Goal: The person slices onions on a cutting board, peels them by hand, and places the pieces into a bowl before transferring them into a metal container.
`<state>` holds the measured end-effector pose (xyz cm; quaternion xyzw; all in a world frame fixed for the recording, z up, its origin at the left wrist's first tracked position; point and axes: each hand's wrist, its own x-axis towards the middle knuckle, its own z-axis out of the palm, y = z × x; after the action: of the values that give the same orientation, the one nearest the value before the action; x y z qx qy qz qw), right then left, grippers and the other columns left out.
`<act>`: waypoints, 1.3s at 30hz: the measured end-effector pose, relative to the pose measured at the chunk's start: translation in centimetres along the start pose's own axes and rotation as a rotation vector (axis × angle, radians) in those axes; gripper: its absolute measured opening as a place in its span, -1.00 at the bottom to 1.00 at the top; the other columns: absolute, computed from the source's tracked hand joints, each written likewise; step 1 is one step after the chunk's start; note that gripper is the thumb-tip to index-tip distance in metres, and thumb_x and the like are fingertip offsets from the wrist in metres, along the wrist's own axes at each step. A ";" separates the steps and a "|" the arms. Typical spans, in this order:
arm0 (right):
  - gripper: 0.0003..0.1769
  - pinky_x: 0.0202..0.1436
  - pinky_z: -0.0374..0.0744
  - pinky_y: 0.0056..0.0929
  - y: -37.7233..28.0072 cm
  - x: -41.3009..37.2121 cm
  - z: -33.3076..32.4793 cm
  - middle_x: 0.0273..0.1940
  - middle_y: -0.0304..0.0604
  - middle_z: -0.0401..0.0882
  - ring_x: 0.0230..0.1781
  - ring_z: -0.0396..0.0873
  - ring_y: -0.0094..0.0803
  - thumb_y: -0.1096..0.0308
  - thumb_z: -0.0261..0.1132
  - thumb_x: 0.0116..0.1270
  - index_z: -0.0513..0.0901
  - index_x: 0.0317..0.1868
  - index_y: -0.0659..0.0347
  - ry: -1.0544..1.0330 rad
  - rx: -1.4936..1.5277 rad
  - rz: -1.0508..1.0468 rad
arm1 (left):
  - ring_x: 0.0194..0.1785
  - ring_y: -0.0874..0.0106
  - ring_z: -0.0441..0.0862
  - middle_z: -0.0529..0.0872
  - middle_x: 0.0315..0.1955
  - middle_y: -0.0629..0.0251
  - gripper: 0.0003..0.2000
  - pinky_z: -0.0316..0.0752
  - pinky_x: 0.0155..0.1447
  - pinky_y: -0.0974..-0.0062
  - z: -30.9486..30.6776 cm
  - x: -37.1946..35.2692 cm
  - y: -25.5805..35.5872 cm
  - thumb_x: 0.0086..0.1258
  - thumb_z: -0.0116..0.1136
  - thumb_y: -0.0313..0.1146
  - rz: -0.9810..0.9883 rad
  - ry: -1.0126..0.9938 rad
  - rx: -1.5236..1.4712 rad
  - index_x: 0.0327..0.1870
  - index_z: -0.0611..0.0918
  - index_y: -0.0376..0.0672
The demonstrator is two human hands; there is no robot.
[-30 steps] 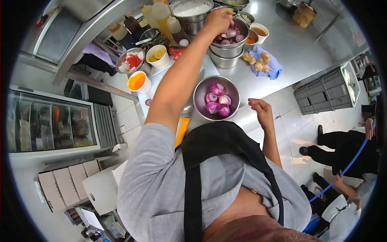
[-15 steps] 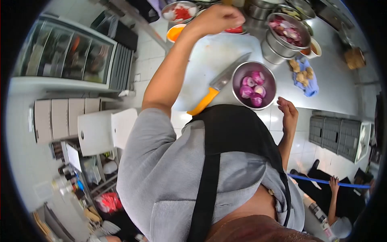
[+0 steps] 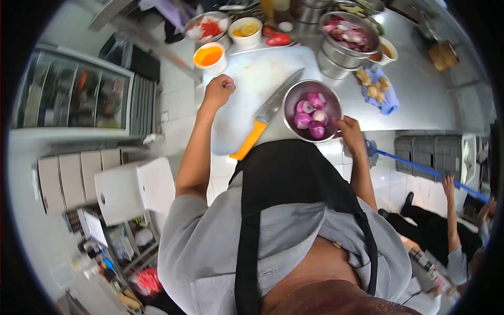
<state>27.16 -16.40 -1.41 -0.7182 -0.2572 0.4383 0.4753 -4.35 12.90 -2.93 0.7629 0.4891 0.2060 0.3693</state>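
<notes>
Over the left edge of the white cutting board (image 3: 236, 115) is my left hand (image 3: 218, 92), its fingers curled closed; what they hold, if anything, is too small to make out. My right hand (image 3: 350, 131) pinches the right rim of a metal bowl (image 3: 292, 125). Several peeled purple onions (image 3: 303, 121) lie inside the bowl. Just left of it, a large knife (image 3: 269, 109) with a yellow handle rests on the board, its handle pointing toward my apron.
White tubs, one with orange contents (image 3: 209, 55), and red peppers (image 3: 279, 40) stand beyond the board. Stacked pots (image 3: 338, 65) hold onion pieces. Ginger (image 3: 376, 90) lies on a blue cloth (image 3: 389, 103). At the lower right, another person (image 3: 452, 236) holds a blue pole (image 3: 420, 167).
My left hand has come back from the far side of the board to its left edge. My right hand has taken hold of the bowl's rim. The camera view has shifted.
</notes>
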 end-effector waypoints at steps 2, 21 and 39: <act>-0.76 -0.37 0.60 -0.49 1.1 0.0 -0.1 -0.48 -0.19 0.64 -0.51 0.59 -0.47 0.31 0.24 0.33 0.66 -0.34 0.35 0.063 0.029 -0.035 | -0.39 0.51 0.58 0.67 -0.41 0.35 -0.86 0.52 -0.26 0.54 0.1 0.7 6.4 0.27 0.27 -0.44 -0.024 -0.111 -0.338 -0.18 0.66 -0.22; -0.47 -0.22 0.58 -0.22 1.3 4.8 -12.9 -0.46 0.09 0.68 -0.44 0.68 -0.18 -0.10 0.30 0.30 0.72 -0.25 0.32 0.583 -0.451 -0.078 | -0.15 0.55 0.60 0.70 -0.18 0.32 -0.65 0.52 -0.06 0.55 4.6 -3.6 14.0 0.38 0.26 -0.34 0.167 -0.365 -0.276 0.12 0.60 -0.28; -0.50 -0.01 0.57 -0.33 -7.0 5.5 -4.8 -0.06 -0.05 0.60 -0.09 0.60 -0.22 0.41 0.41 0.16 0.55 0.14 0.19 0.143 -0.343 -0.836 | -0.12 0.06 0.63 0.64 -0.22 -0.10 -0.58 0.50 0.01 0.28 4.3 -13.6 7.8 0.28 0.04 -0.43 -0.112 -0.204 0.010 0.18 0.43 -0.32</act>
<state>34.34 -11.36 3.59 -0.6496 -0.5602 0.1093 0.5022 -2.76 -2.82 0.85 0.7533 0.4919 0.1040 0.4241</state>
